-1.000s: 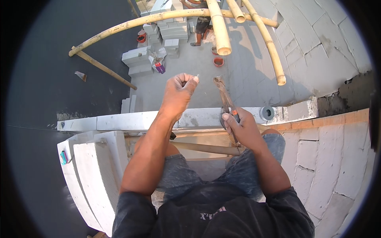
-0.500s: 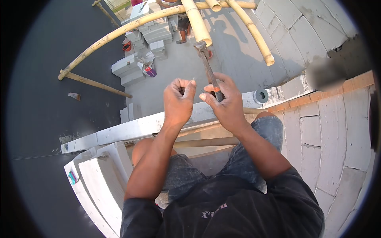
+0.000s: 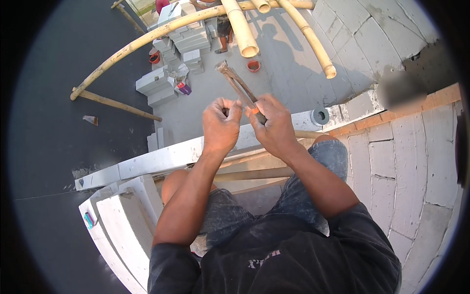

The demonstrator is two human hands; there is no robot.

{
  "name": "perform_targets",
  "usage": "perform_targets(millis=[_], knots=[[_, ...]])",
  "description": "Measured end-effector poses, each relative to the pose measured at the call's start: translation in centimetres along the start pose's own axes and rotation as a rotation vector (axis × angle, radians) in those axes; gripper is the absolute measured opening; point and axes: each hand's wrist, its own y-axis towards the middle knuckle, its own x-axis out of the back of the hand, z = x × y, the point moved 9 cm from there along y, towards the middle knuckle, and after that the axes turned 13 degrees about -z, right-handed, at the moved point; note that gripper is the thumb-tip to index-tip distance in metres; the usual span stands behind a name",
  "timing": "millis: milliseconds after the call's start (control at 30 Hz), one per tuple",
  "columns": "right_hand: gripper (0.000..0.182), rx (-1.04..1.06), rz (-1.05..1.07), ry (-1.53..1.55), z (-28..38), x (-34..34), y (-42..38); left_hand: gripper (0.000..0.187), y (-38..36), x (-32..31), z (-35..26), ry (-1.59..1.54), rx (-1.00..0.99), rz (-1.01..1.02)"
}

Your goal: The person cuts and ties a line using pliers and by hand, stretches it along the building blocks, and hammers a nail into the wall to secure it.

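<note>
My left hand (image 3: 220, 125) is closed in a pinch, thumb against curled fingers; what it holds, if anything, is too small to make out. Beside it, my right hand (image 3: 272, 122) is wrapped round the dark, orange-banded grip of a hammer (image 3: 240, 88). The worn metal head tilts up and to the left, beyond my left fingertips. Its shaft looks like two thin bars, possibly smeared by motion. Both hands are nearly touching, above the white block wall top (image 3: 181, 153) and in front of my knees.
Bamboo poles (image 3: 166, 30) cross ahead. A grey pipe end (image 3: 320, 116) sits in the wall top at right. White blocks (image 3: 125, 220) stand at lower left. Below are stacked blocks (image 3: 156, 81), a red bucket (image 3: 253, 66) and another person's leg (image 3: 223, 41).
The hammer has swung left, its head moving from above my right hand to above my left. My right hand has shifted left and closed tighter; my left hand has barely moved.
</note>
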Motion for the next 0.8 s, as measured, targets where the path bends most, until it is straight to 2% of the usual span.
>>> perform_targets(millis=[200, 267, 400, 467, 667, 767, 800], knots=[[0.018, 0.030, -0.008, -0.065, 0.3, 0.1, 0.5, 0.024, -0.2, 0.1, -0.7, 0.027, -0.017, -0.020], [0.020, -0.132, -0.007, -0.050, -0.6, 0.6, 0.5, 0.025, 0.0, -0.1, -0.7, 0.024, -0.021, -0.012], [0.020, -0.087, -0.029, -0.085, -0.6, 1.2, 0.7, 0.021, 0.1, 0.0, -0.8, -0.069, -0.060, -0.056], [0.019, -0.194, 0.018, -0.054, -1.0, 1.0, 0.7, 0.021, 0.0, 0.0, -0.7, -0.081, -0.065, -0.068], [0.021, -0.211, 0.005, 0.050, -1.4, 1.4, 0.9, 0.022, 0.4, 0.1, -0.4, -0.180, -0.029, -0.080], [0.021, -0.234, 0.047, 0.047, -1.5, 1.8, 1.1, 0.023, 0.7, 0.3, 0.3, -0.158, 0.003, -0.032], [0.021, -0.235, 0.045, 0.046, -1.7, 2.1, 1.2, 0.025, 1.0, -0.2, 0.7, -0.122, 0.051, 0.093]])
